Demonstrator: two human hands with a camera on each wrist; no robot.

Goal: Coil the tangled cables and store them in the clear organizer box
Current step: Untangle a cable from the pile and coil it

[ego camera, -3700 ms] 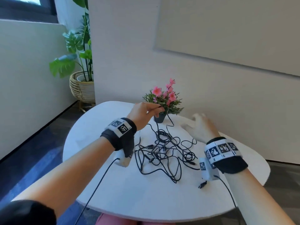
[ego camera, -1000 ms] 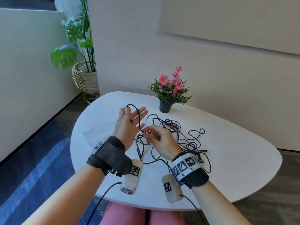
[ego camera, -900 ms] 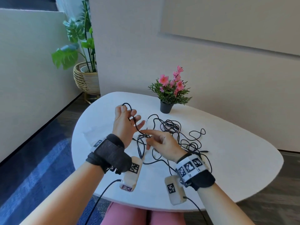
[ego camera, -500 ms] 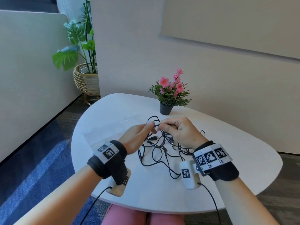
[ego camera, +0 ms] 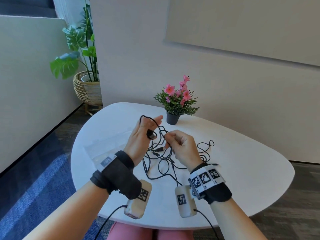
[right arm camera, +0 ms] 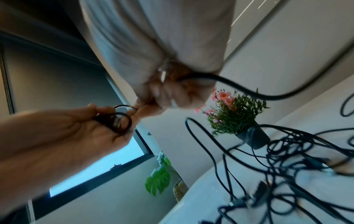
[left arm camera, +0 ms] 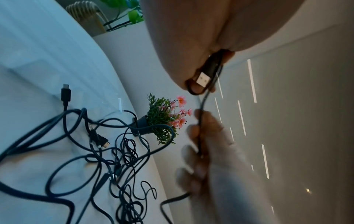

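Half a second ago both hands were pinched together low over the pile; now the left hand (ego camera: 141, 135) has lifted up with its fingers nearly straight, a loop of black cable (ego camera: 156, 124) wrapped over them, and the right hand (ego camera: 181, 145) pulls a strand beside it, so the first coil is likely starting. The other cables (ego camera: 161, 163) lie tangled on the smooth white table (ego camera: 242, 170), near a little pot of pink flowers (ego camera: 175, 99) (no clear box that I can make out). From the left wrist, a shiny USB plug (left arm camera: 204, 78) is tucked against the palm. From the right wrist, the right hand's curled fingers (right arm camera: 172, 97) pinch thin, bendy, rubbery cable.
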